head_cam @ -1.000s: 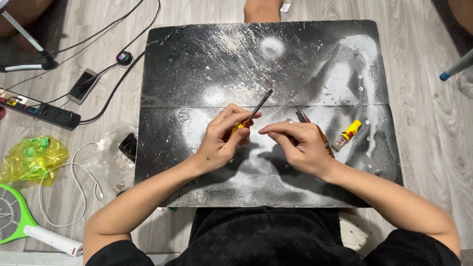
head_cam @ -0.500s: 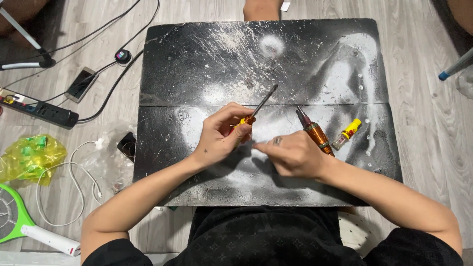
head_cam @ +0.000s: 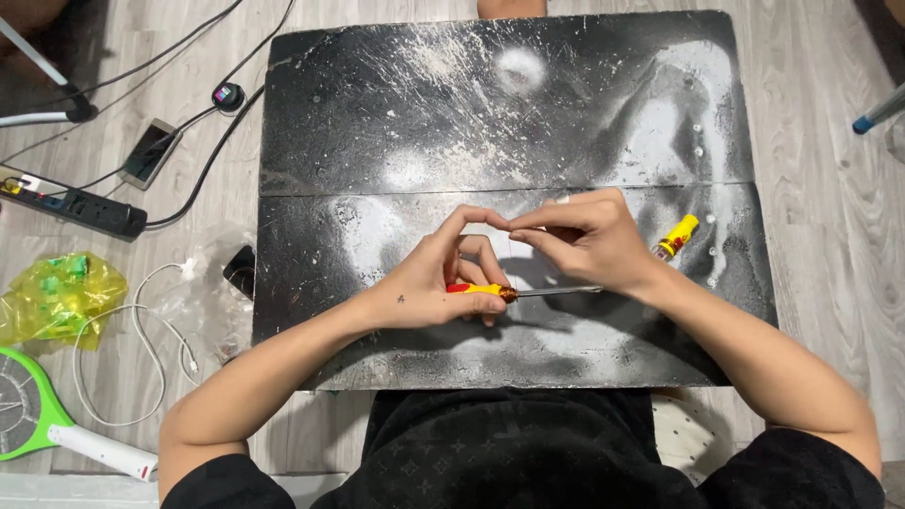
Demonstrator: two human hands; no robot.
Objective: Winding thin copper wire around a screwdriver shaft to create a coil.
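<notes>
Left hand (head_cam: 429, 287): grip closed round the yellow-and-red handle of a screwdriver (head_cam: 514, 292), centre of the frame, held level just above the table (head_cam: 377, 141); the flat hold looks meant to steady it.
Right hand (head_cam: 589, 240): fingertips pinched together against the left thumb; whether anything tiny sits between them I cannot tell. The screwdriver's shaft runs under this hand.
Second tool: a small yellow-handled tool (head_cam: 677, 237) lies on the table just right of the right hand, likely parked within reach.
Floor, left of frame: power strip (head_cam: 80, 207), phone (head_cam: 151, 153), yellow-green bag (head_cam: 57, 292), white cable (head_cam: 132, 353), green racket-shaped swatter (head_cam: 47, 419).
Count: two hands, two yellow-handled tools, one table.
</notes>
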